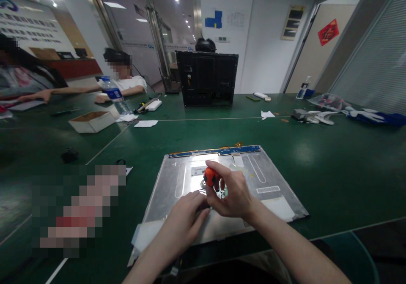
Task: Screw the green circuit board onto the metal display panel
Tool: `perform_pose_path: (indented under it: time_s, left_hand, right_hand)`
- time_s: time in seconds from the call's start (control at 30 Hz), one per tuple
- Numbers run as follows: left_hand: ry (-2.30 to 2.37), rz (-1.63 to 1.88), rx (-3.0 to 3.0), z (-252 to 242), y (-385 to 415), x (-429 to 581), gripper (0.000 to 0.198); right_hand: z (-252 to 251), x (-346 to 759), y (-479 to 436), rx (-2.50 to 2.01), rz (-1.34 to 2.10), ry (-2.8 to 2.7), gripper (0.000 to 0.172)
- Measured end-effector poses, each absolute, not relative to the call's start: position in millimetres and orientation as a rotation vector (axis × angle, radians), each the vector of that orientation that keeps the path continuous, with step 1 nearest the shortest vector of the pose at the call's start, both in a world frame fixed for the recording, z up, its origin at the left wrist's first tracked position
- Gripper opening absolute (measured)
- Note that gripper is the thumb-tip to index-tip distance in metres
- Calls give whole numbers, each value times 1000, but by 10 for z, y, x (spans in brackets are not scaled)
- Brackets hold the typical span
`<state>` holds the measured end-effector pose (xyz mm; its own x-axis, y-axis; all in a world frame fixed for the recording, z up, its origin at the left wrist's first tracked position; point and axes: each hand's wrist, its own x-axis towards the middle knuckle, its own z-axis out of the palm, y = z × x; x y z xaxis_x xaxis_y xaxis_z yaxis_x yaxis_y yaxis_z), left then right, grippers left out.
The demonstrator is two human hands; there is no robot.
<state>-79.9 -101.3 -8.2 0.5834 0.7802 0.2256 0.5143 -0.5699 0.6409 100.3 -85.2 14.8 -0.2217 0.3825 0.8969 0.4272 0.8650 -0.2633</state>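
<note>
A silver metal display panel (272, 170) lies flat on the green table, with a blue circuit strip (218, 151) along its far edge. My right hand (233, 193) is closed round an orange-handled tool (210, 176), held upright over the middle of the panel. My left hand (184, 220) rests on the panel just beside it, fingers curled, fingertips touching the spot under the tool. What the left fingers pinch, if anything, is hidden.
A black monitor housing (207, 79) stands upright behind the panel. A cardboard box (91, 121) and a water bottle (114, 96) sit at the left, near two seated people. White gloves and parts (320, 116) lie at the far right. A small black object (69, 154) rests at the left.
</note>
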Motion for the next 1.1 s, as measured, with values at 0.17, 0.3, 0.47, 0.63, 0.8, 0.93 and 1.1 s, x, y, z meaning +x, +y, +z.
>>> perform_pose_path:
  time_s: [0.17, 0.3, 0.47, 0.63, 0.8, 0.93, 1.1]
  left_hand:
    - [1016, 660, 2281, -73, -1012, -797, 15]
    - [1090, 715, 2313, -121, -999, -753, 11]
    - [1113, 725, 2389, -190, -987, -746, 12]
    - [1121, 695, 2421, -223, -983, -773, 14]
    - [1130, 683, 2452, -240, -975, -776, 14]
    - [1144, 664, 2468, -259, -965, -774, 13]
    - [1165, 627, 2460, -258, -969, -767, 15]
  right_hand:
    - [166, 996, -861, -622, -61, -1841, 56]
    - [168, 999, -866, -616, -42, -1838, 56]
    - [132, 1008, -837, -639, -22, -1858, 56]
    - [132, 1011, -813, -691, -41, -1858, 54]
    - [171, 1018, -838, -704, -39, -1874, 61]
    - [187, 1019, -849, -661, -71, -1874, 60]
    - [194, 1016, -847, -637, -71, -1864, 59]
